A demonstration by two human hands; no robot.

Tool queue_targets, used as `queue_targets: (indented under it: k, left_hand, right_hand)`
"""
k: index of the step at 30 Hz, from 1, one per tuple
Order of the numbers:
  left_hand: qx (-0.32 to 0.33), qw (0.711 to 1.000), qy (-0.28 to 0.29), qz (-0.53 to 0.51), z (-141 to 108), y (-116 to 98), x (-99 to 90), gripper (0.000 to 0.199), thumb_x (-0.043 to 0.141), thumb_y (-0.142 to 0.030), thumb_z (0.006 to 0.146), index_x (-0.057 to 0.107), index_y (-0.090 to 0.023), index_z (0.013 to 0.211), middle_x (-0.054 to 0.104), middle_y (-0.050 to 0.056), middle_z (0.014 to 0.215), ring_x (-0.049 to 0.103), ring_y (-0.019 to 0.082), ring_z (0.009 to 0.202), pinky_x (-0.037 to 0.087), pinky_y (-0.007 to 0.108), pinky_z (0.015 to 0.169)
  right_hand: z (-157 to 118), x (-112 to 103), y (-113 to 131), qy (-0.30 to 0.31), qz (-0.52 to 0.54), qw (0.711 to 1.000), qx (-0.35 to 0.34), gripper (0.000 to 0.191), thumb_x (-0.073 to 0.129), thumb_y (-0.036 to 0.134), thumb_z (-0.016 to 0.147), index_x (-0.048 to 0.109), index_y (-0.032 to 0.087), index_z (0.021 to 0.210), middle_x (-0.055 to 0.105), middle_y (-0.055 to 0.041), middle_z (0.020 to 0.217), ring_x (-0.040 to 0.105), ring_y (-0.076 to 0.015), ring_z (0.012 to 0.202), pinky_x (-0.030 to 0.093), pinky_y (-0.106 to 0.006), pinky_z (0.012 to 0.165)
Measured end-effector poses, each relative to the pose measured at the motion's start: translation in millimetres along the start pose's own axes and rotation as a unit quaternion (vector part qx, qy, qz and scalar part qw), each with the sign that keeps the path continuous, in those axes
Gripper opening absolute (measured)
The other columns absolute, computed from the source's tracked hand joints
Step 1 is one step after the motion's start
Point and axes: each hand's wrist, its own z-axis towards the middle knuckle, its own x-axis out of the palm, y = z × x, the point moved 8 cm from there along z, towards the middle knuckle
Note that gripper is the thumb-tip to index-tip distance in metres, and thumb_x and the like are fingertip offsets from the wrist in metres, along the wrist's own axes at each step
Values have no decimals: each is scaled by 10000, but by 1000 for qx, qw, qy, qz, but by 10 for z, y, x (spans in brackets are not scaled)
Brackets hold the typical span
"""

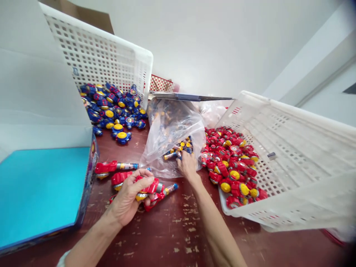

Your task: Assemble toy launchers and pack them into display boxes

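Observation:
My left hand point(133, 191) is closed around a red toy top point(148, 184) with a grey neck and a yellow underside. Beneath and beside it on the table lie several similar red pieces, one a red top point(107, 168) with a printed tube point(128, 166) fitted in its neck. My right hand point(187, 163) reaches into the mouth of a clear plastic bag point(158, 141). Its fingertips pinch at a small printed tube point(170, 155) among several others with yellow ends; the fingers are partly hidden.
At left, blue toy tops point(111, 107) spill from a tipped white basket point(97, 48). Red tops point(230, 163) lie in another tipped white basket point(300, 148) at right. A turquoise-lined box point(44, 189) stands near left. Flat cardboard sheets point(189, 97) lie behind the bag on the dark red table point(172, 233).

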Motion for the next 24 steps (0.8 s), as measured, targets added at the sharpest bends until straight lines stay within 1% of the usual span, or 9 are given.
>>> queue_targets:
  k: [2, 4, 6, 9, 11, 14, 18, 21, 24]
  left_hand:
    - [6, 1000, -20, -8, -29, -34, -61, 350, 764, -322, 656, 496, -198, 844, 581, -35, 621, 558, 120, 441, 369, 178, 347]
    - [23, 998, -54, -15, -63, -113, -179, 348, 769, -323, 644, 488, -198, 806, 571, -42, 589, 542, 114, 424, 353, 167, 334]
    - [56, 994, -92, -26, -100, -234, -321, 344, 773, -307, 623, 486, -196, 774, 558, -50, 566, 522, 108, 402, 352, 169, 323]
    - [92, 987, -123, -44, -142, -361, -447, 322, 764, -276, 605, 486, -191, 743, 537, -57, 548, 489, 100, 374, 352, 180, 307]
    - [76, 990, -111, -49, -147, -328, -409, 305, 752, -267, 610, 484, -187, 733, 542, -51, 564, 487, 98, 379, 345, 177, 303]
    - [17, 996, -66, -61, -158, -136, -234, 297, 724, -305, 638, 472, -187, 740, 569, -31, 604, 493, 98, 381, 316, 165, 289]
    - [-26, 997, -33, -64, -191, 84, -85, 320, 709, -339, 652, 436, -193, 733, 553, -35, 553, 472, 88, 349, 293, 148, 278]
    - [-15, 998, -37, -46, -198, 126, -84, 318, 697, -350, 673, 422, -200, 731, 520, -52, 495, 458, 86, 340, 284, 138, 280]
    - [16, 999, -39, -11, -210, 112, -87, 294, 681, -352, 702, 434, -198, 741, 532, -48, 515, 465, 86, 362, 274, 134, 291]
  right_hand:
    - [90, 73, -55, 5, -7, 1000, 15, 317, 559, 152, 806, 598, 104, 1117, 617, -202, 1094, 480, -329, 1121, 357, -450, 947]
    - [32, 40, -55, 2, 4, 1000, 23, 301, 469, 145, 855, 585, 99, 1128, 606, -204, 1094, 482, -318, 1124, 359, -438, 943]
    - [-150, -59, 16, 7, 34, 999, 15, 319, 374, 164, 908, 547, 100, 1168, 599, -185, 1116, 509, -284, 1108, 381, -401, 932]
    - [-569, -192, 306, 62, 116, 990, -48, 298, 327, 257, 965, 515, 197, 1189, 635, -59, 1076, 589, -187, 981, 451, -286, 851]
    - [-882, -244, 593, 121, 219, 961, -117, 269, 341, 296, 975, 516, 238, 1172, 634, -20, 1076, 590, -161, 978, 454, -260, 852]
    - [-1231, -297, 858, 168, 310, 918, -183, 234, 415, 295, 957, 521, 244, 1160, 604, -40, 1085, 566, -179, 993, 437, -290, 868]
    - [-1382, -306, 796, 147, 287, 925, -200, 211, 488, 273, 928, 515, 250, 1137, 577, -50, 1016, 551, -182, 916, 442, -292, 796]
    - [-1424, -333, 722, 112, 261, 933, -220, 233, 501, 230, 922, 500, 263, 1153, 573, -49, 1000, 547, -179, 900, 443, -287, 778]
    - [-1465, -369, 714, 81, 263, 930, -241, 270, 495, 191, 920, 497, 256, 1182, 577, -51, 987, 555, -173, 878, 451, -277, 756]
